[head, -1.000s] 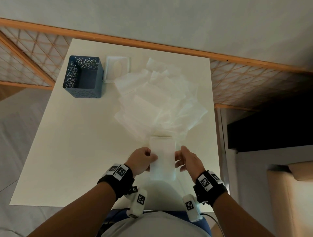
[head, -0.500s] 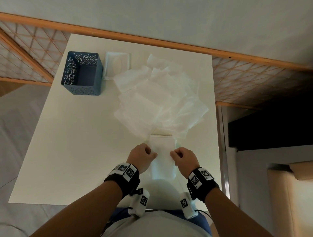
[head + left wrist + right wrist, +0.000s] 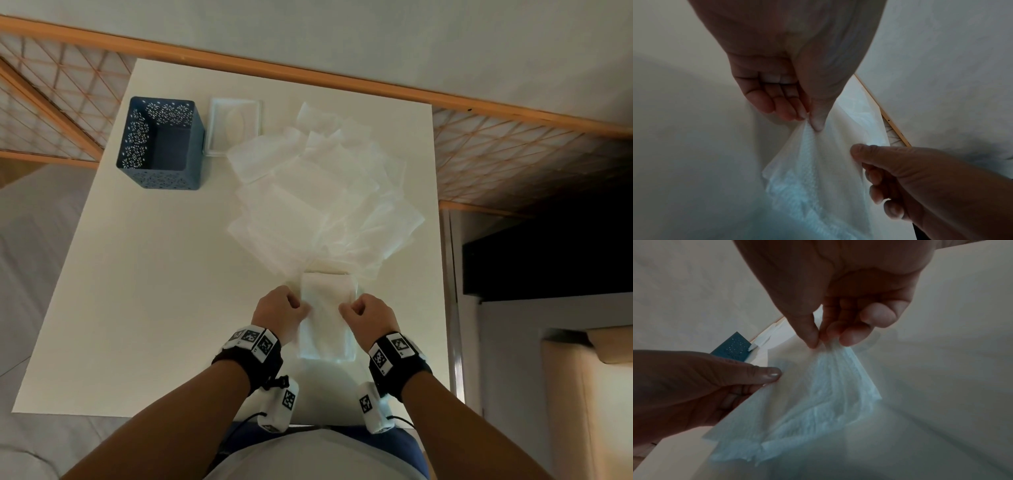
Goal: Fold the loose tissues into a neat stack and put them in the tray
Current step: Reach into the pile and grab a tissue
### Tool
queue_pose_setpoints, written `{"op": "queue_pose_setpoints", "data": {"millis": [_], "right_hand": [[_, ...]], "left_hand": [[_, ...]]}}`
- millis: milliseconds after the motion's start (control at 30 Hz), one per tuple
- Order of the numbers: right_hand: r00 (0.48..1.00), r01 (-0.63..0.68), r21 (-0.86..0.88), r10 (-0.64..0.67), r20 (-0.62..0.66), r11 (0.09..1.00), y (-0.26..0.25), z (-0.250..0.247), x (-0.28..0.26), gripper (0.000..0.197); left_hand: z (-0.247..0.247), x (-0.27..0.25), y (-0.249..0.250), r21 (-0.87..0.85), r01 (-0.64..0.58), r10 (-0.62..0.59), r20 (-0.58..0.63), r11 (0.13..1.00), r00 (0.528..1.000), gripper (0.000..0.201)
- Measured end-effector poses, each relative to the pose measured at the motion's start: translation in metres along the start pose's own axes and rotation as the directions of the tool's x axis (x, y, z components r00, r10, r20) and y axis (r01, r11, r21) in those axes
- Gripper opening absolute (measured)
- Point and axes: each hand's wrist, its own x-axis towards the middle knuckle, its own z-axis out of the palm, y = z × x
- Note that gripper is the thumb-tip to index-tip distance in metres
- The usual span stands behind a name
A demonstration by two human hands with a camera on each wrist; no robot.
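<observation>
A white tissue is held just above the near part of a white rectangular table, pinched at its left edge by the left hand and at its right edge by the right hand. In the left wrist view the edge is seen caught between thumb and curled fingers, and in the right wrist view the opposite edge is gripped in the same way between thumb and fingertips; the sheet hangs down loosely between the two grips toward the table's near edge.

Just beyond the held sheet, a wide heap of loose tissues is spread over the middle and far right of the table, the sheets overlapping at many angles. A dark blue perforated tray stands at the far left corner, nothing visible in it, and a white tissue box lies just beside it on its right.

The table is set against a pale wall that is bordered by an orange wooden rail. Lattice panels with an orange frame are seen on both sides, and grey flooring is visible to the left. Black wristbands with printed markers are worn on both wrists.
</observation>
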Motion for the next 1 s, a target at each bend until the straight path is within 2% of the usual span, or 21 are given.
{"op": "queue_pose_setpoints", "data": {"millis": [200,367,667,733,833,900,967,1000], "right_hand": [[0.998,-0.028,-0.036,0.03,0.047,0.999,0.001,-0.004,0.002,0.039],[0.999,0.018,-0.018,-0.019,-0.029,1.0,-0.023,-0.032,0.014,0.043],[0.961,0.252,-0.121,-0.263,-0.082,0.96,-0.12,-0.084,0.124,0.018],[0.954,0.276,-0.144,-0.289,-0.081,0.95,-0.138,-0.084,0.15,0.03],[0.971,0.209,-0.111,-0.22,-0.097,0.972,-0.156,-0.084,0.178,0.058],[0.988,0.13,-0.1,-0.138,-0.07,0.986,-0.162,-0.085,0.193,0.067],[0.994,0.1,-0.111,-0.105,-0.037,0.989,-0.165,-0.085,0.2,0.062],[0.993,0.106,-0.106,-0.111,-0.043,0.989,-0.166,-0.084,0.2,0.048]], "left_hand": [[-0.001,0.005,-0.004,0.01,0.003,-0.003,0.01,1.0,1.0,0.03],[-0.003,0.007,-0.005,-0.004,-0.007,0.007,0.005,1.0,1.0,0.034],[-0.039,0.026,0.017,-0.099,-0.086,0.081,-0.057,0.991,0.995,0.026],[-0.046,0.033,0.02,-0.109,-0.09,0.082,-0.07,0.99,0.994,0.022],[-0.054,0.046,0.021,-0.138,-0.077,0.065,-0.088,0.987,0.994,0.022],[-0.057,0.052,0.022,-0.157,-0.072,0.056,-0.1,0.985,0.993,0.021],[-0.057,0.055,0.025,-0.177,-0.071,0.053,-0.102,0.982,0.993,0.019],[-0.057,0.057,0.027,-0.184,-0.072,0.054,-0.1,0.98,0.993,0.018]]}}
